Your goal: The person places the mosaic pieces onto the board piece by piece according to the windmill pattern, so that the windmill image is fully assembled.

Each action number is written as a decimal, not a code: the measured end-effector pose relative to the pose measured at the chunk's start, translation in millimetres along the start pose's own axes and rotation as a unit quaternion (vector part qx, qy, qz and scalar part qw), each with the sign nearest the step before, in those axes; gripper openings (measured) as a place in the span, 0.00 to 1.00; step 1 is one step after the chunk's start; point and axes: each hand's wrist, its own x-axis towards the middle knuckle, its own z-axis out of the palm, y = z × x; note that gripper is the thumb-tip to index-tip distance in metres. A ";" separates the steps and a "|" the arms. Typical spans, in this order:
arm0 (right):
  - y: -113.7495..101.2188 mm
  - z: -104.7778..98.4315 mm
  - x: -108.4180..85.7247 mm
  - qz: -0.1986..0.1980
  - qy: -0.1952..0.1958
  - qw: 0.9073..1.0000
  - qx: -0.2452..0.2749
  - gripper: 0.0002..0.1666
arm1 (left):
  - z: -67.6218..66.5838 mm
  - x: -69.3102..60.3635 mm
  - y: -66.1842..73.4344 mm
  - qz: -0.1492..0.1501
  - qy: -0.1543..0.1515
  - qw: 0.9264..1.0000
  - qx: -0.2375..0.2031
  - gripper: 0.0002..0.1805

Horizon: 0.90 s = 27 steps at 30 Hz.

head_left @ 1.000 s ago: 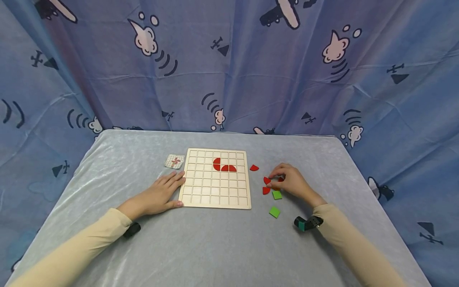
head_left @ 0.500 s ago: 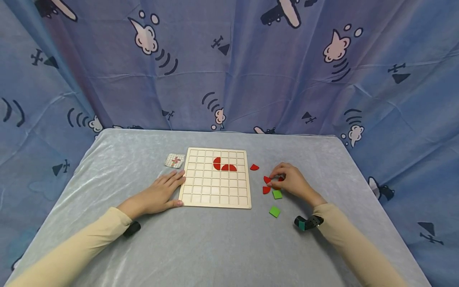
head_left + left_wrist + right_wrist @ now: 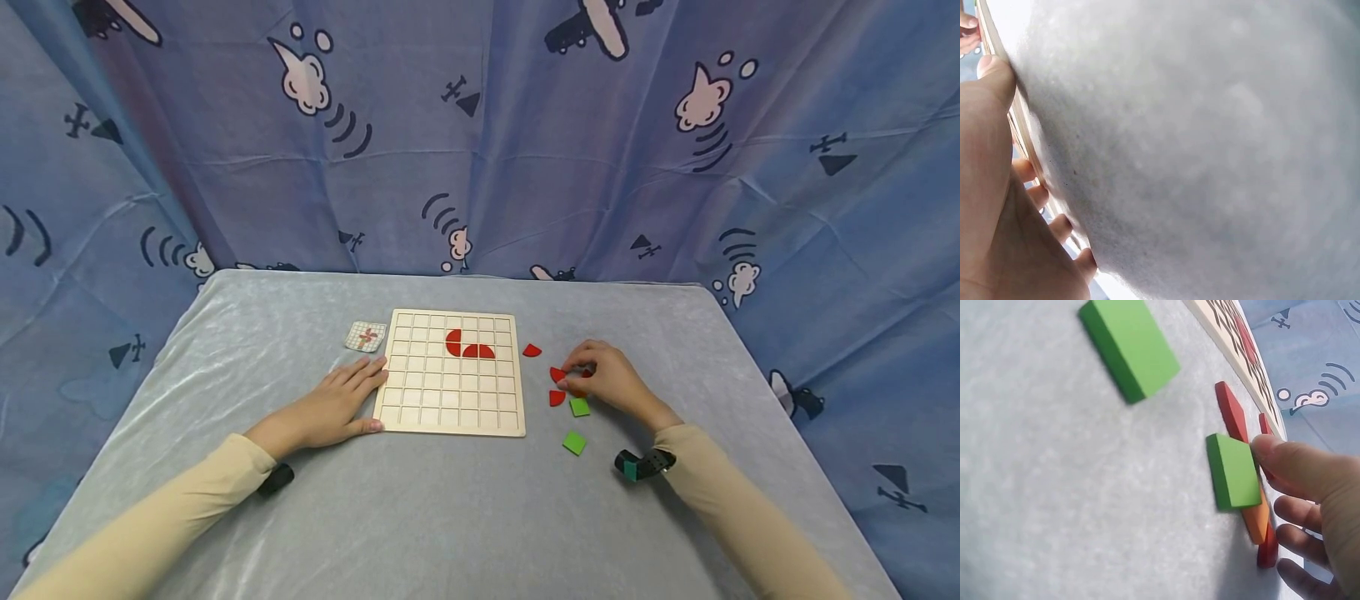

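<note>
Flat on the table, the left hand [image 3: 326,410] has its extended fingers and thumb touching the left edge of the wooden grid board [image 3: 427,408]; the left wrist view shows the same hand [image 3: 988,169] at the board's side. Right of the board, the right hand [image 3: 615,382] pinches a red quarter-round piece [image 3: 556,374] by thumb and forefinger, low at the table. Another red piece [image 3: 557,398] and a green square [image 3: 580,407] lie beside it. In the right wrist view, an orange piece [image 3: 1255,524] and a red one [image 3: 1267,549] lie under the fingers.
Several red pieces [image 3: 453,342] sit in the board's upper cells. A patterned card [image 3: 365,337] lies at its upper left. One red piece [image 3: 532,350] is by the right edge, a second green square [image 3: 574,442] lower down. A curtain [image 3: 480,150] hangs behind.
The red piece at the right fingertips has shifted very slightly left. Both hands otherwise keep the same place.
</note>
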 end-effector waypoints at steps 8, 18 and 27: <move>-3.9 1.0 0.5 -0.007 0.001 1.000 0.008 0.09 | 0.8 -0.1 0.0 -0.001 0.001 1.000 0.002 0.45; -4.6 1.9 1.6 -0.006 -0.001 1.000 0.009 0.09 | 1.8 0.1 -1.0 -0.001 0.002 1.000 0.000 0.46; -5.1 1.7 2.2 -0.007 -0.006 1.000 0.005 0.09 | 0.1 -0.2 0.4 0.002 0.004 1.000 -0.002 0.45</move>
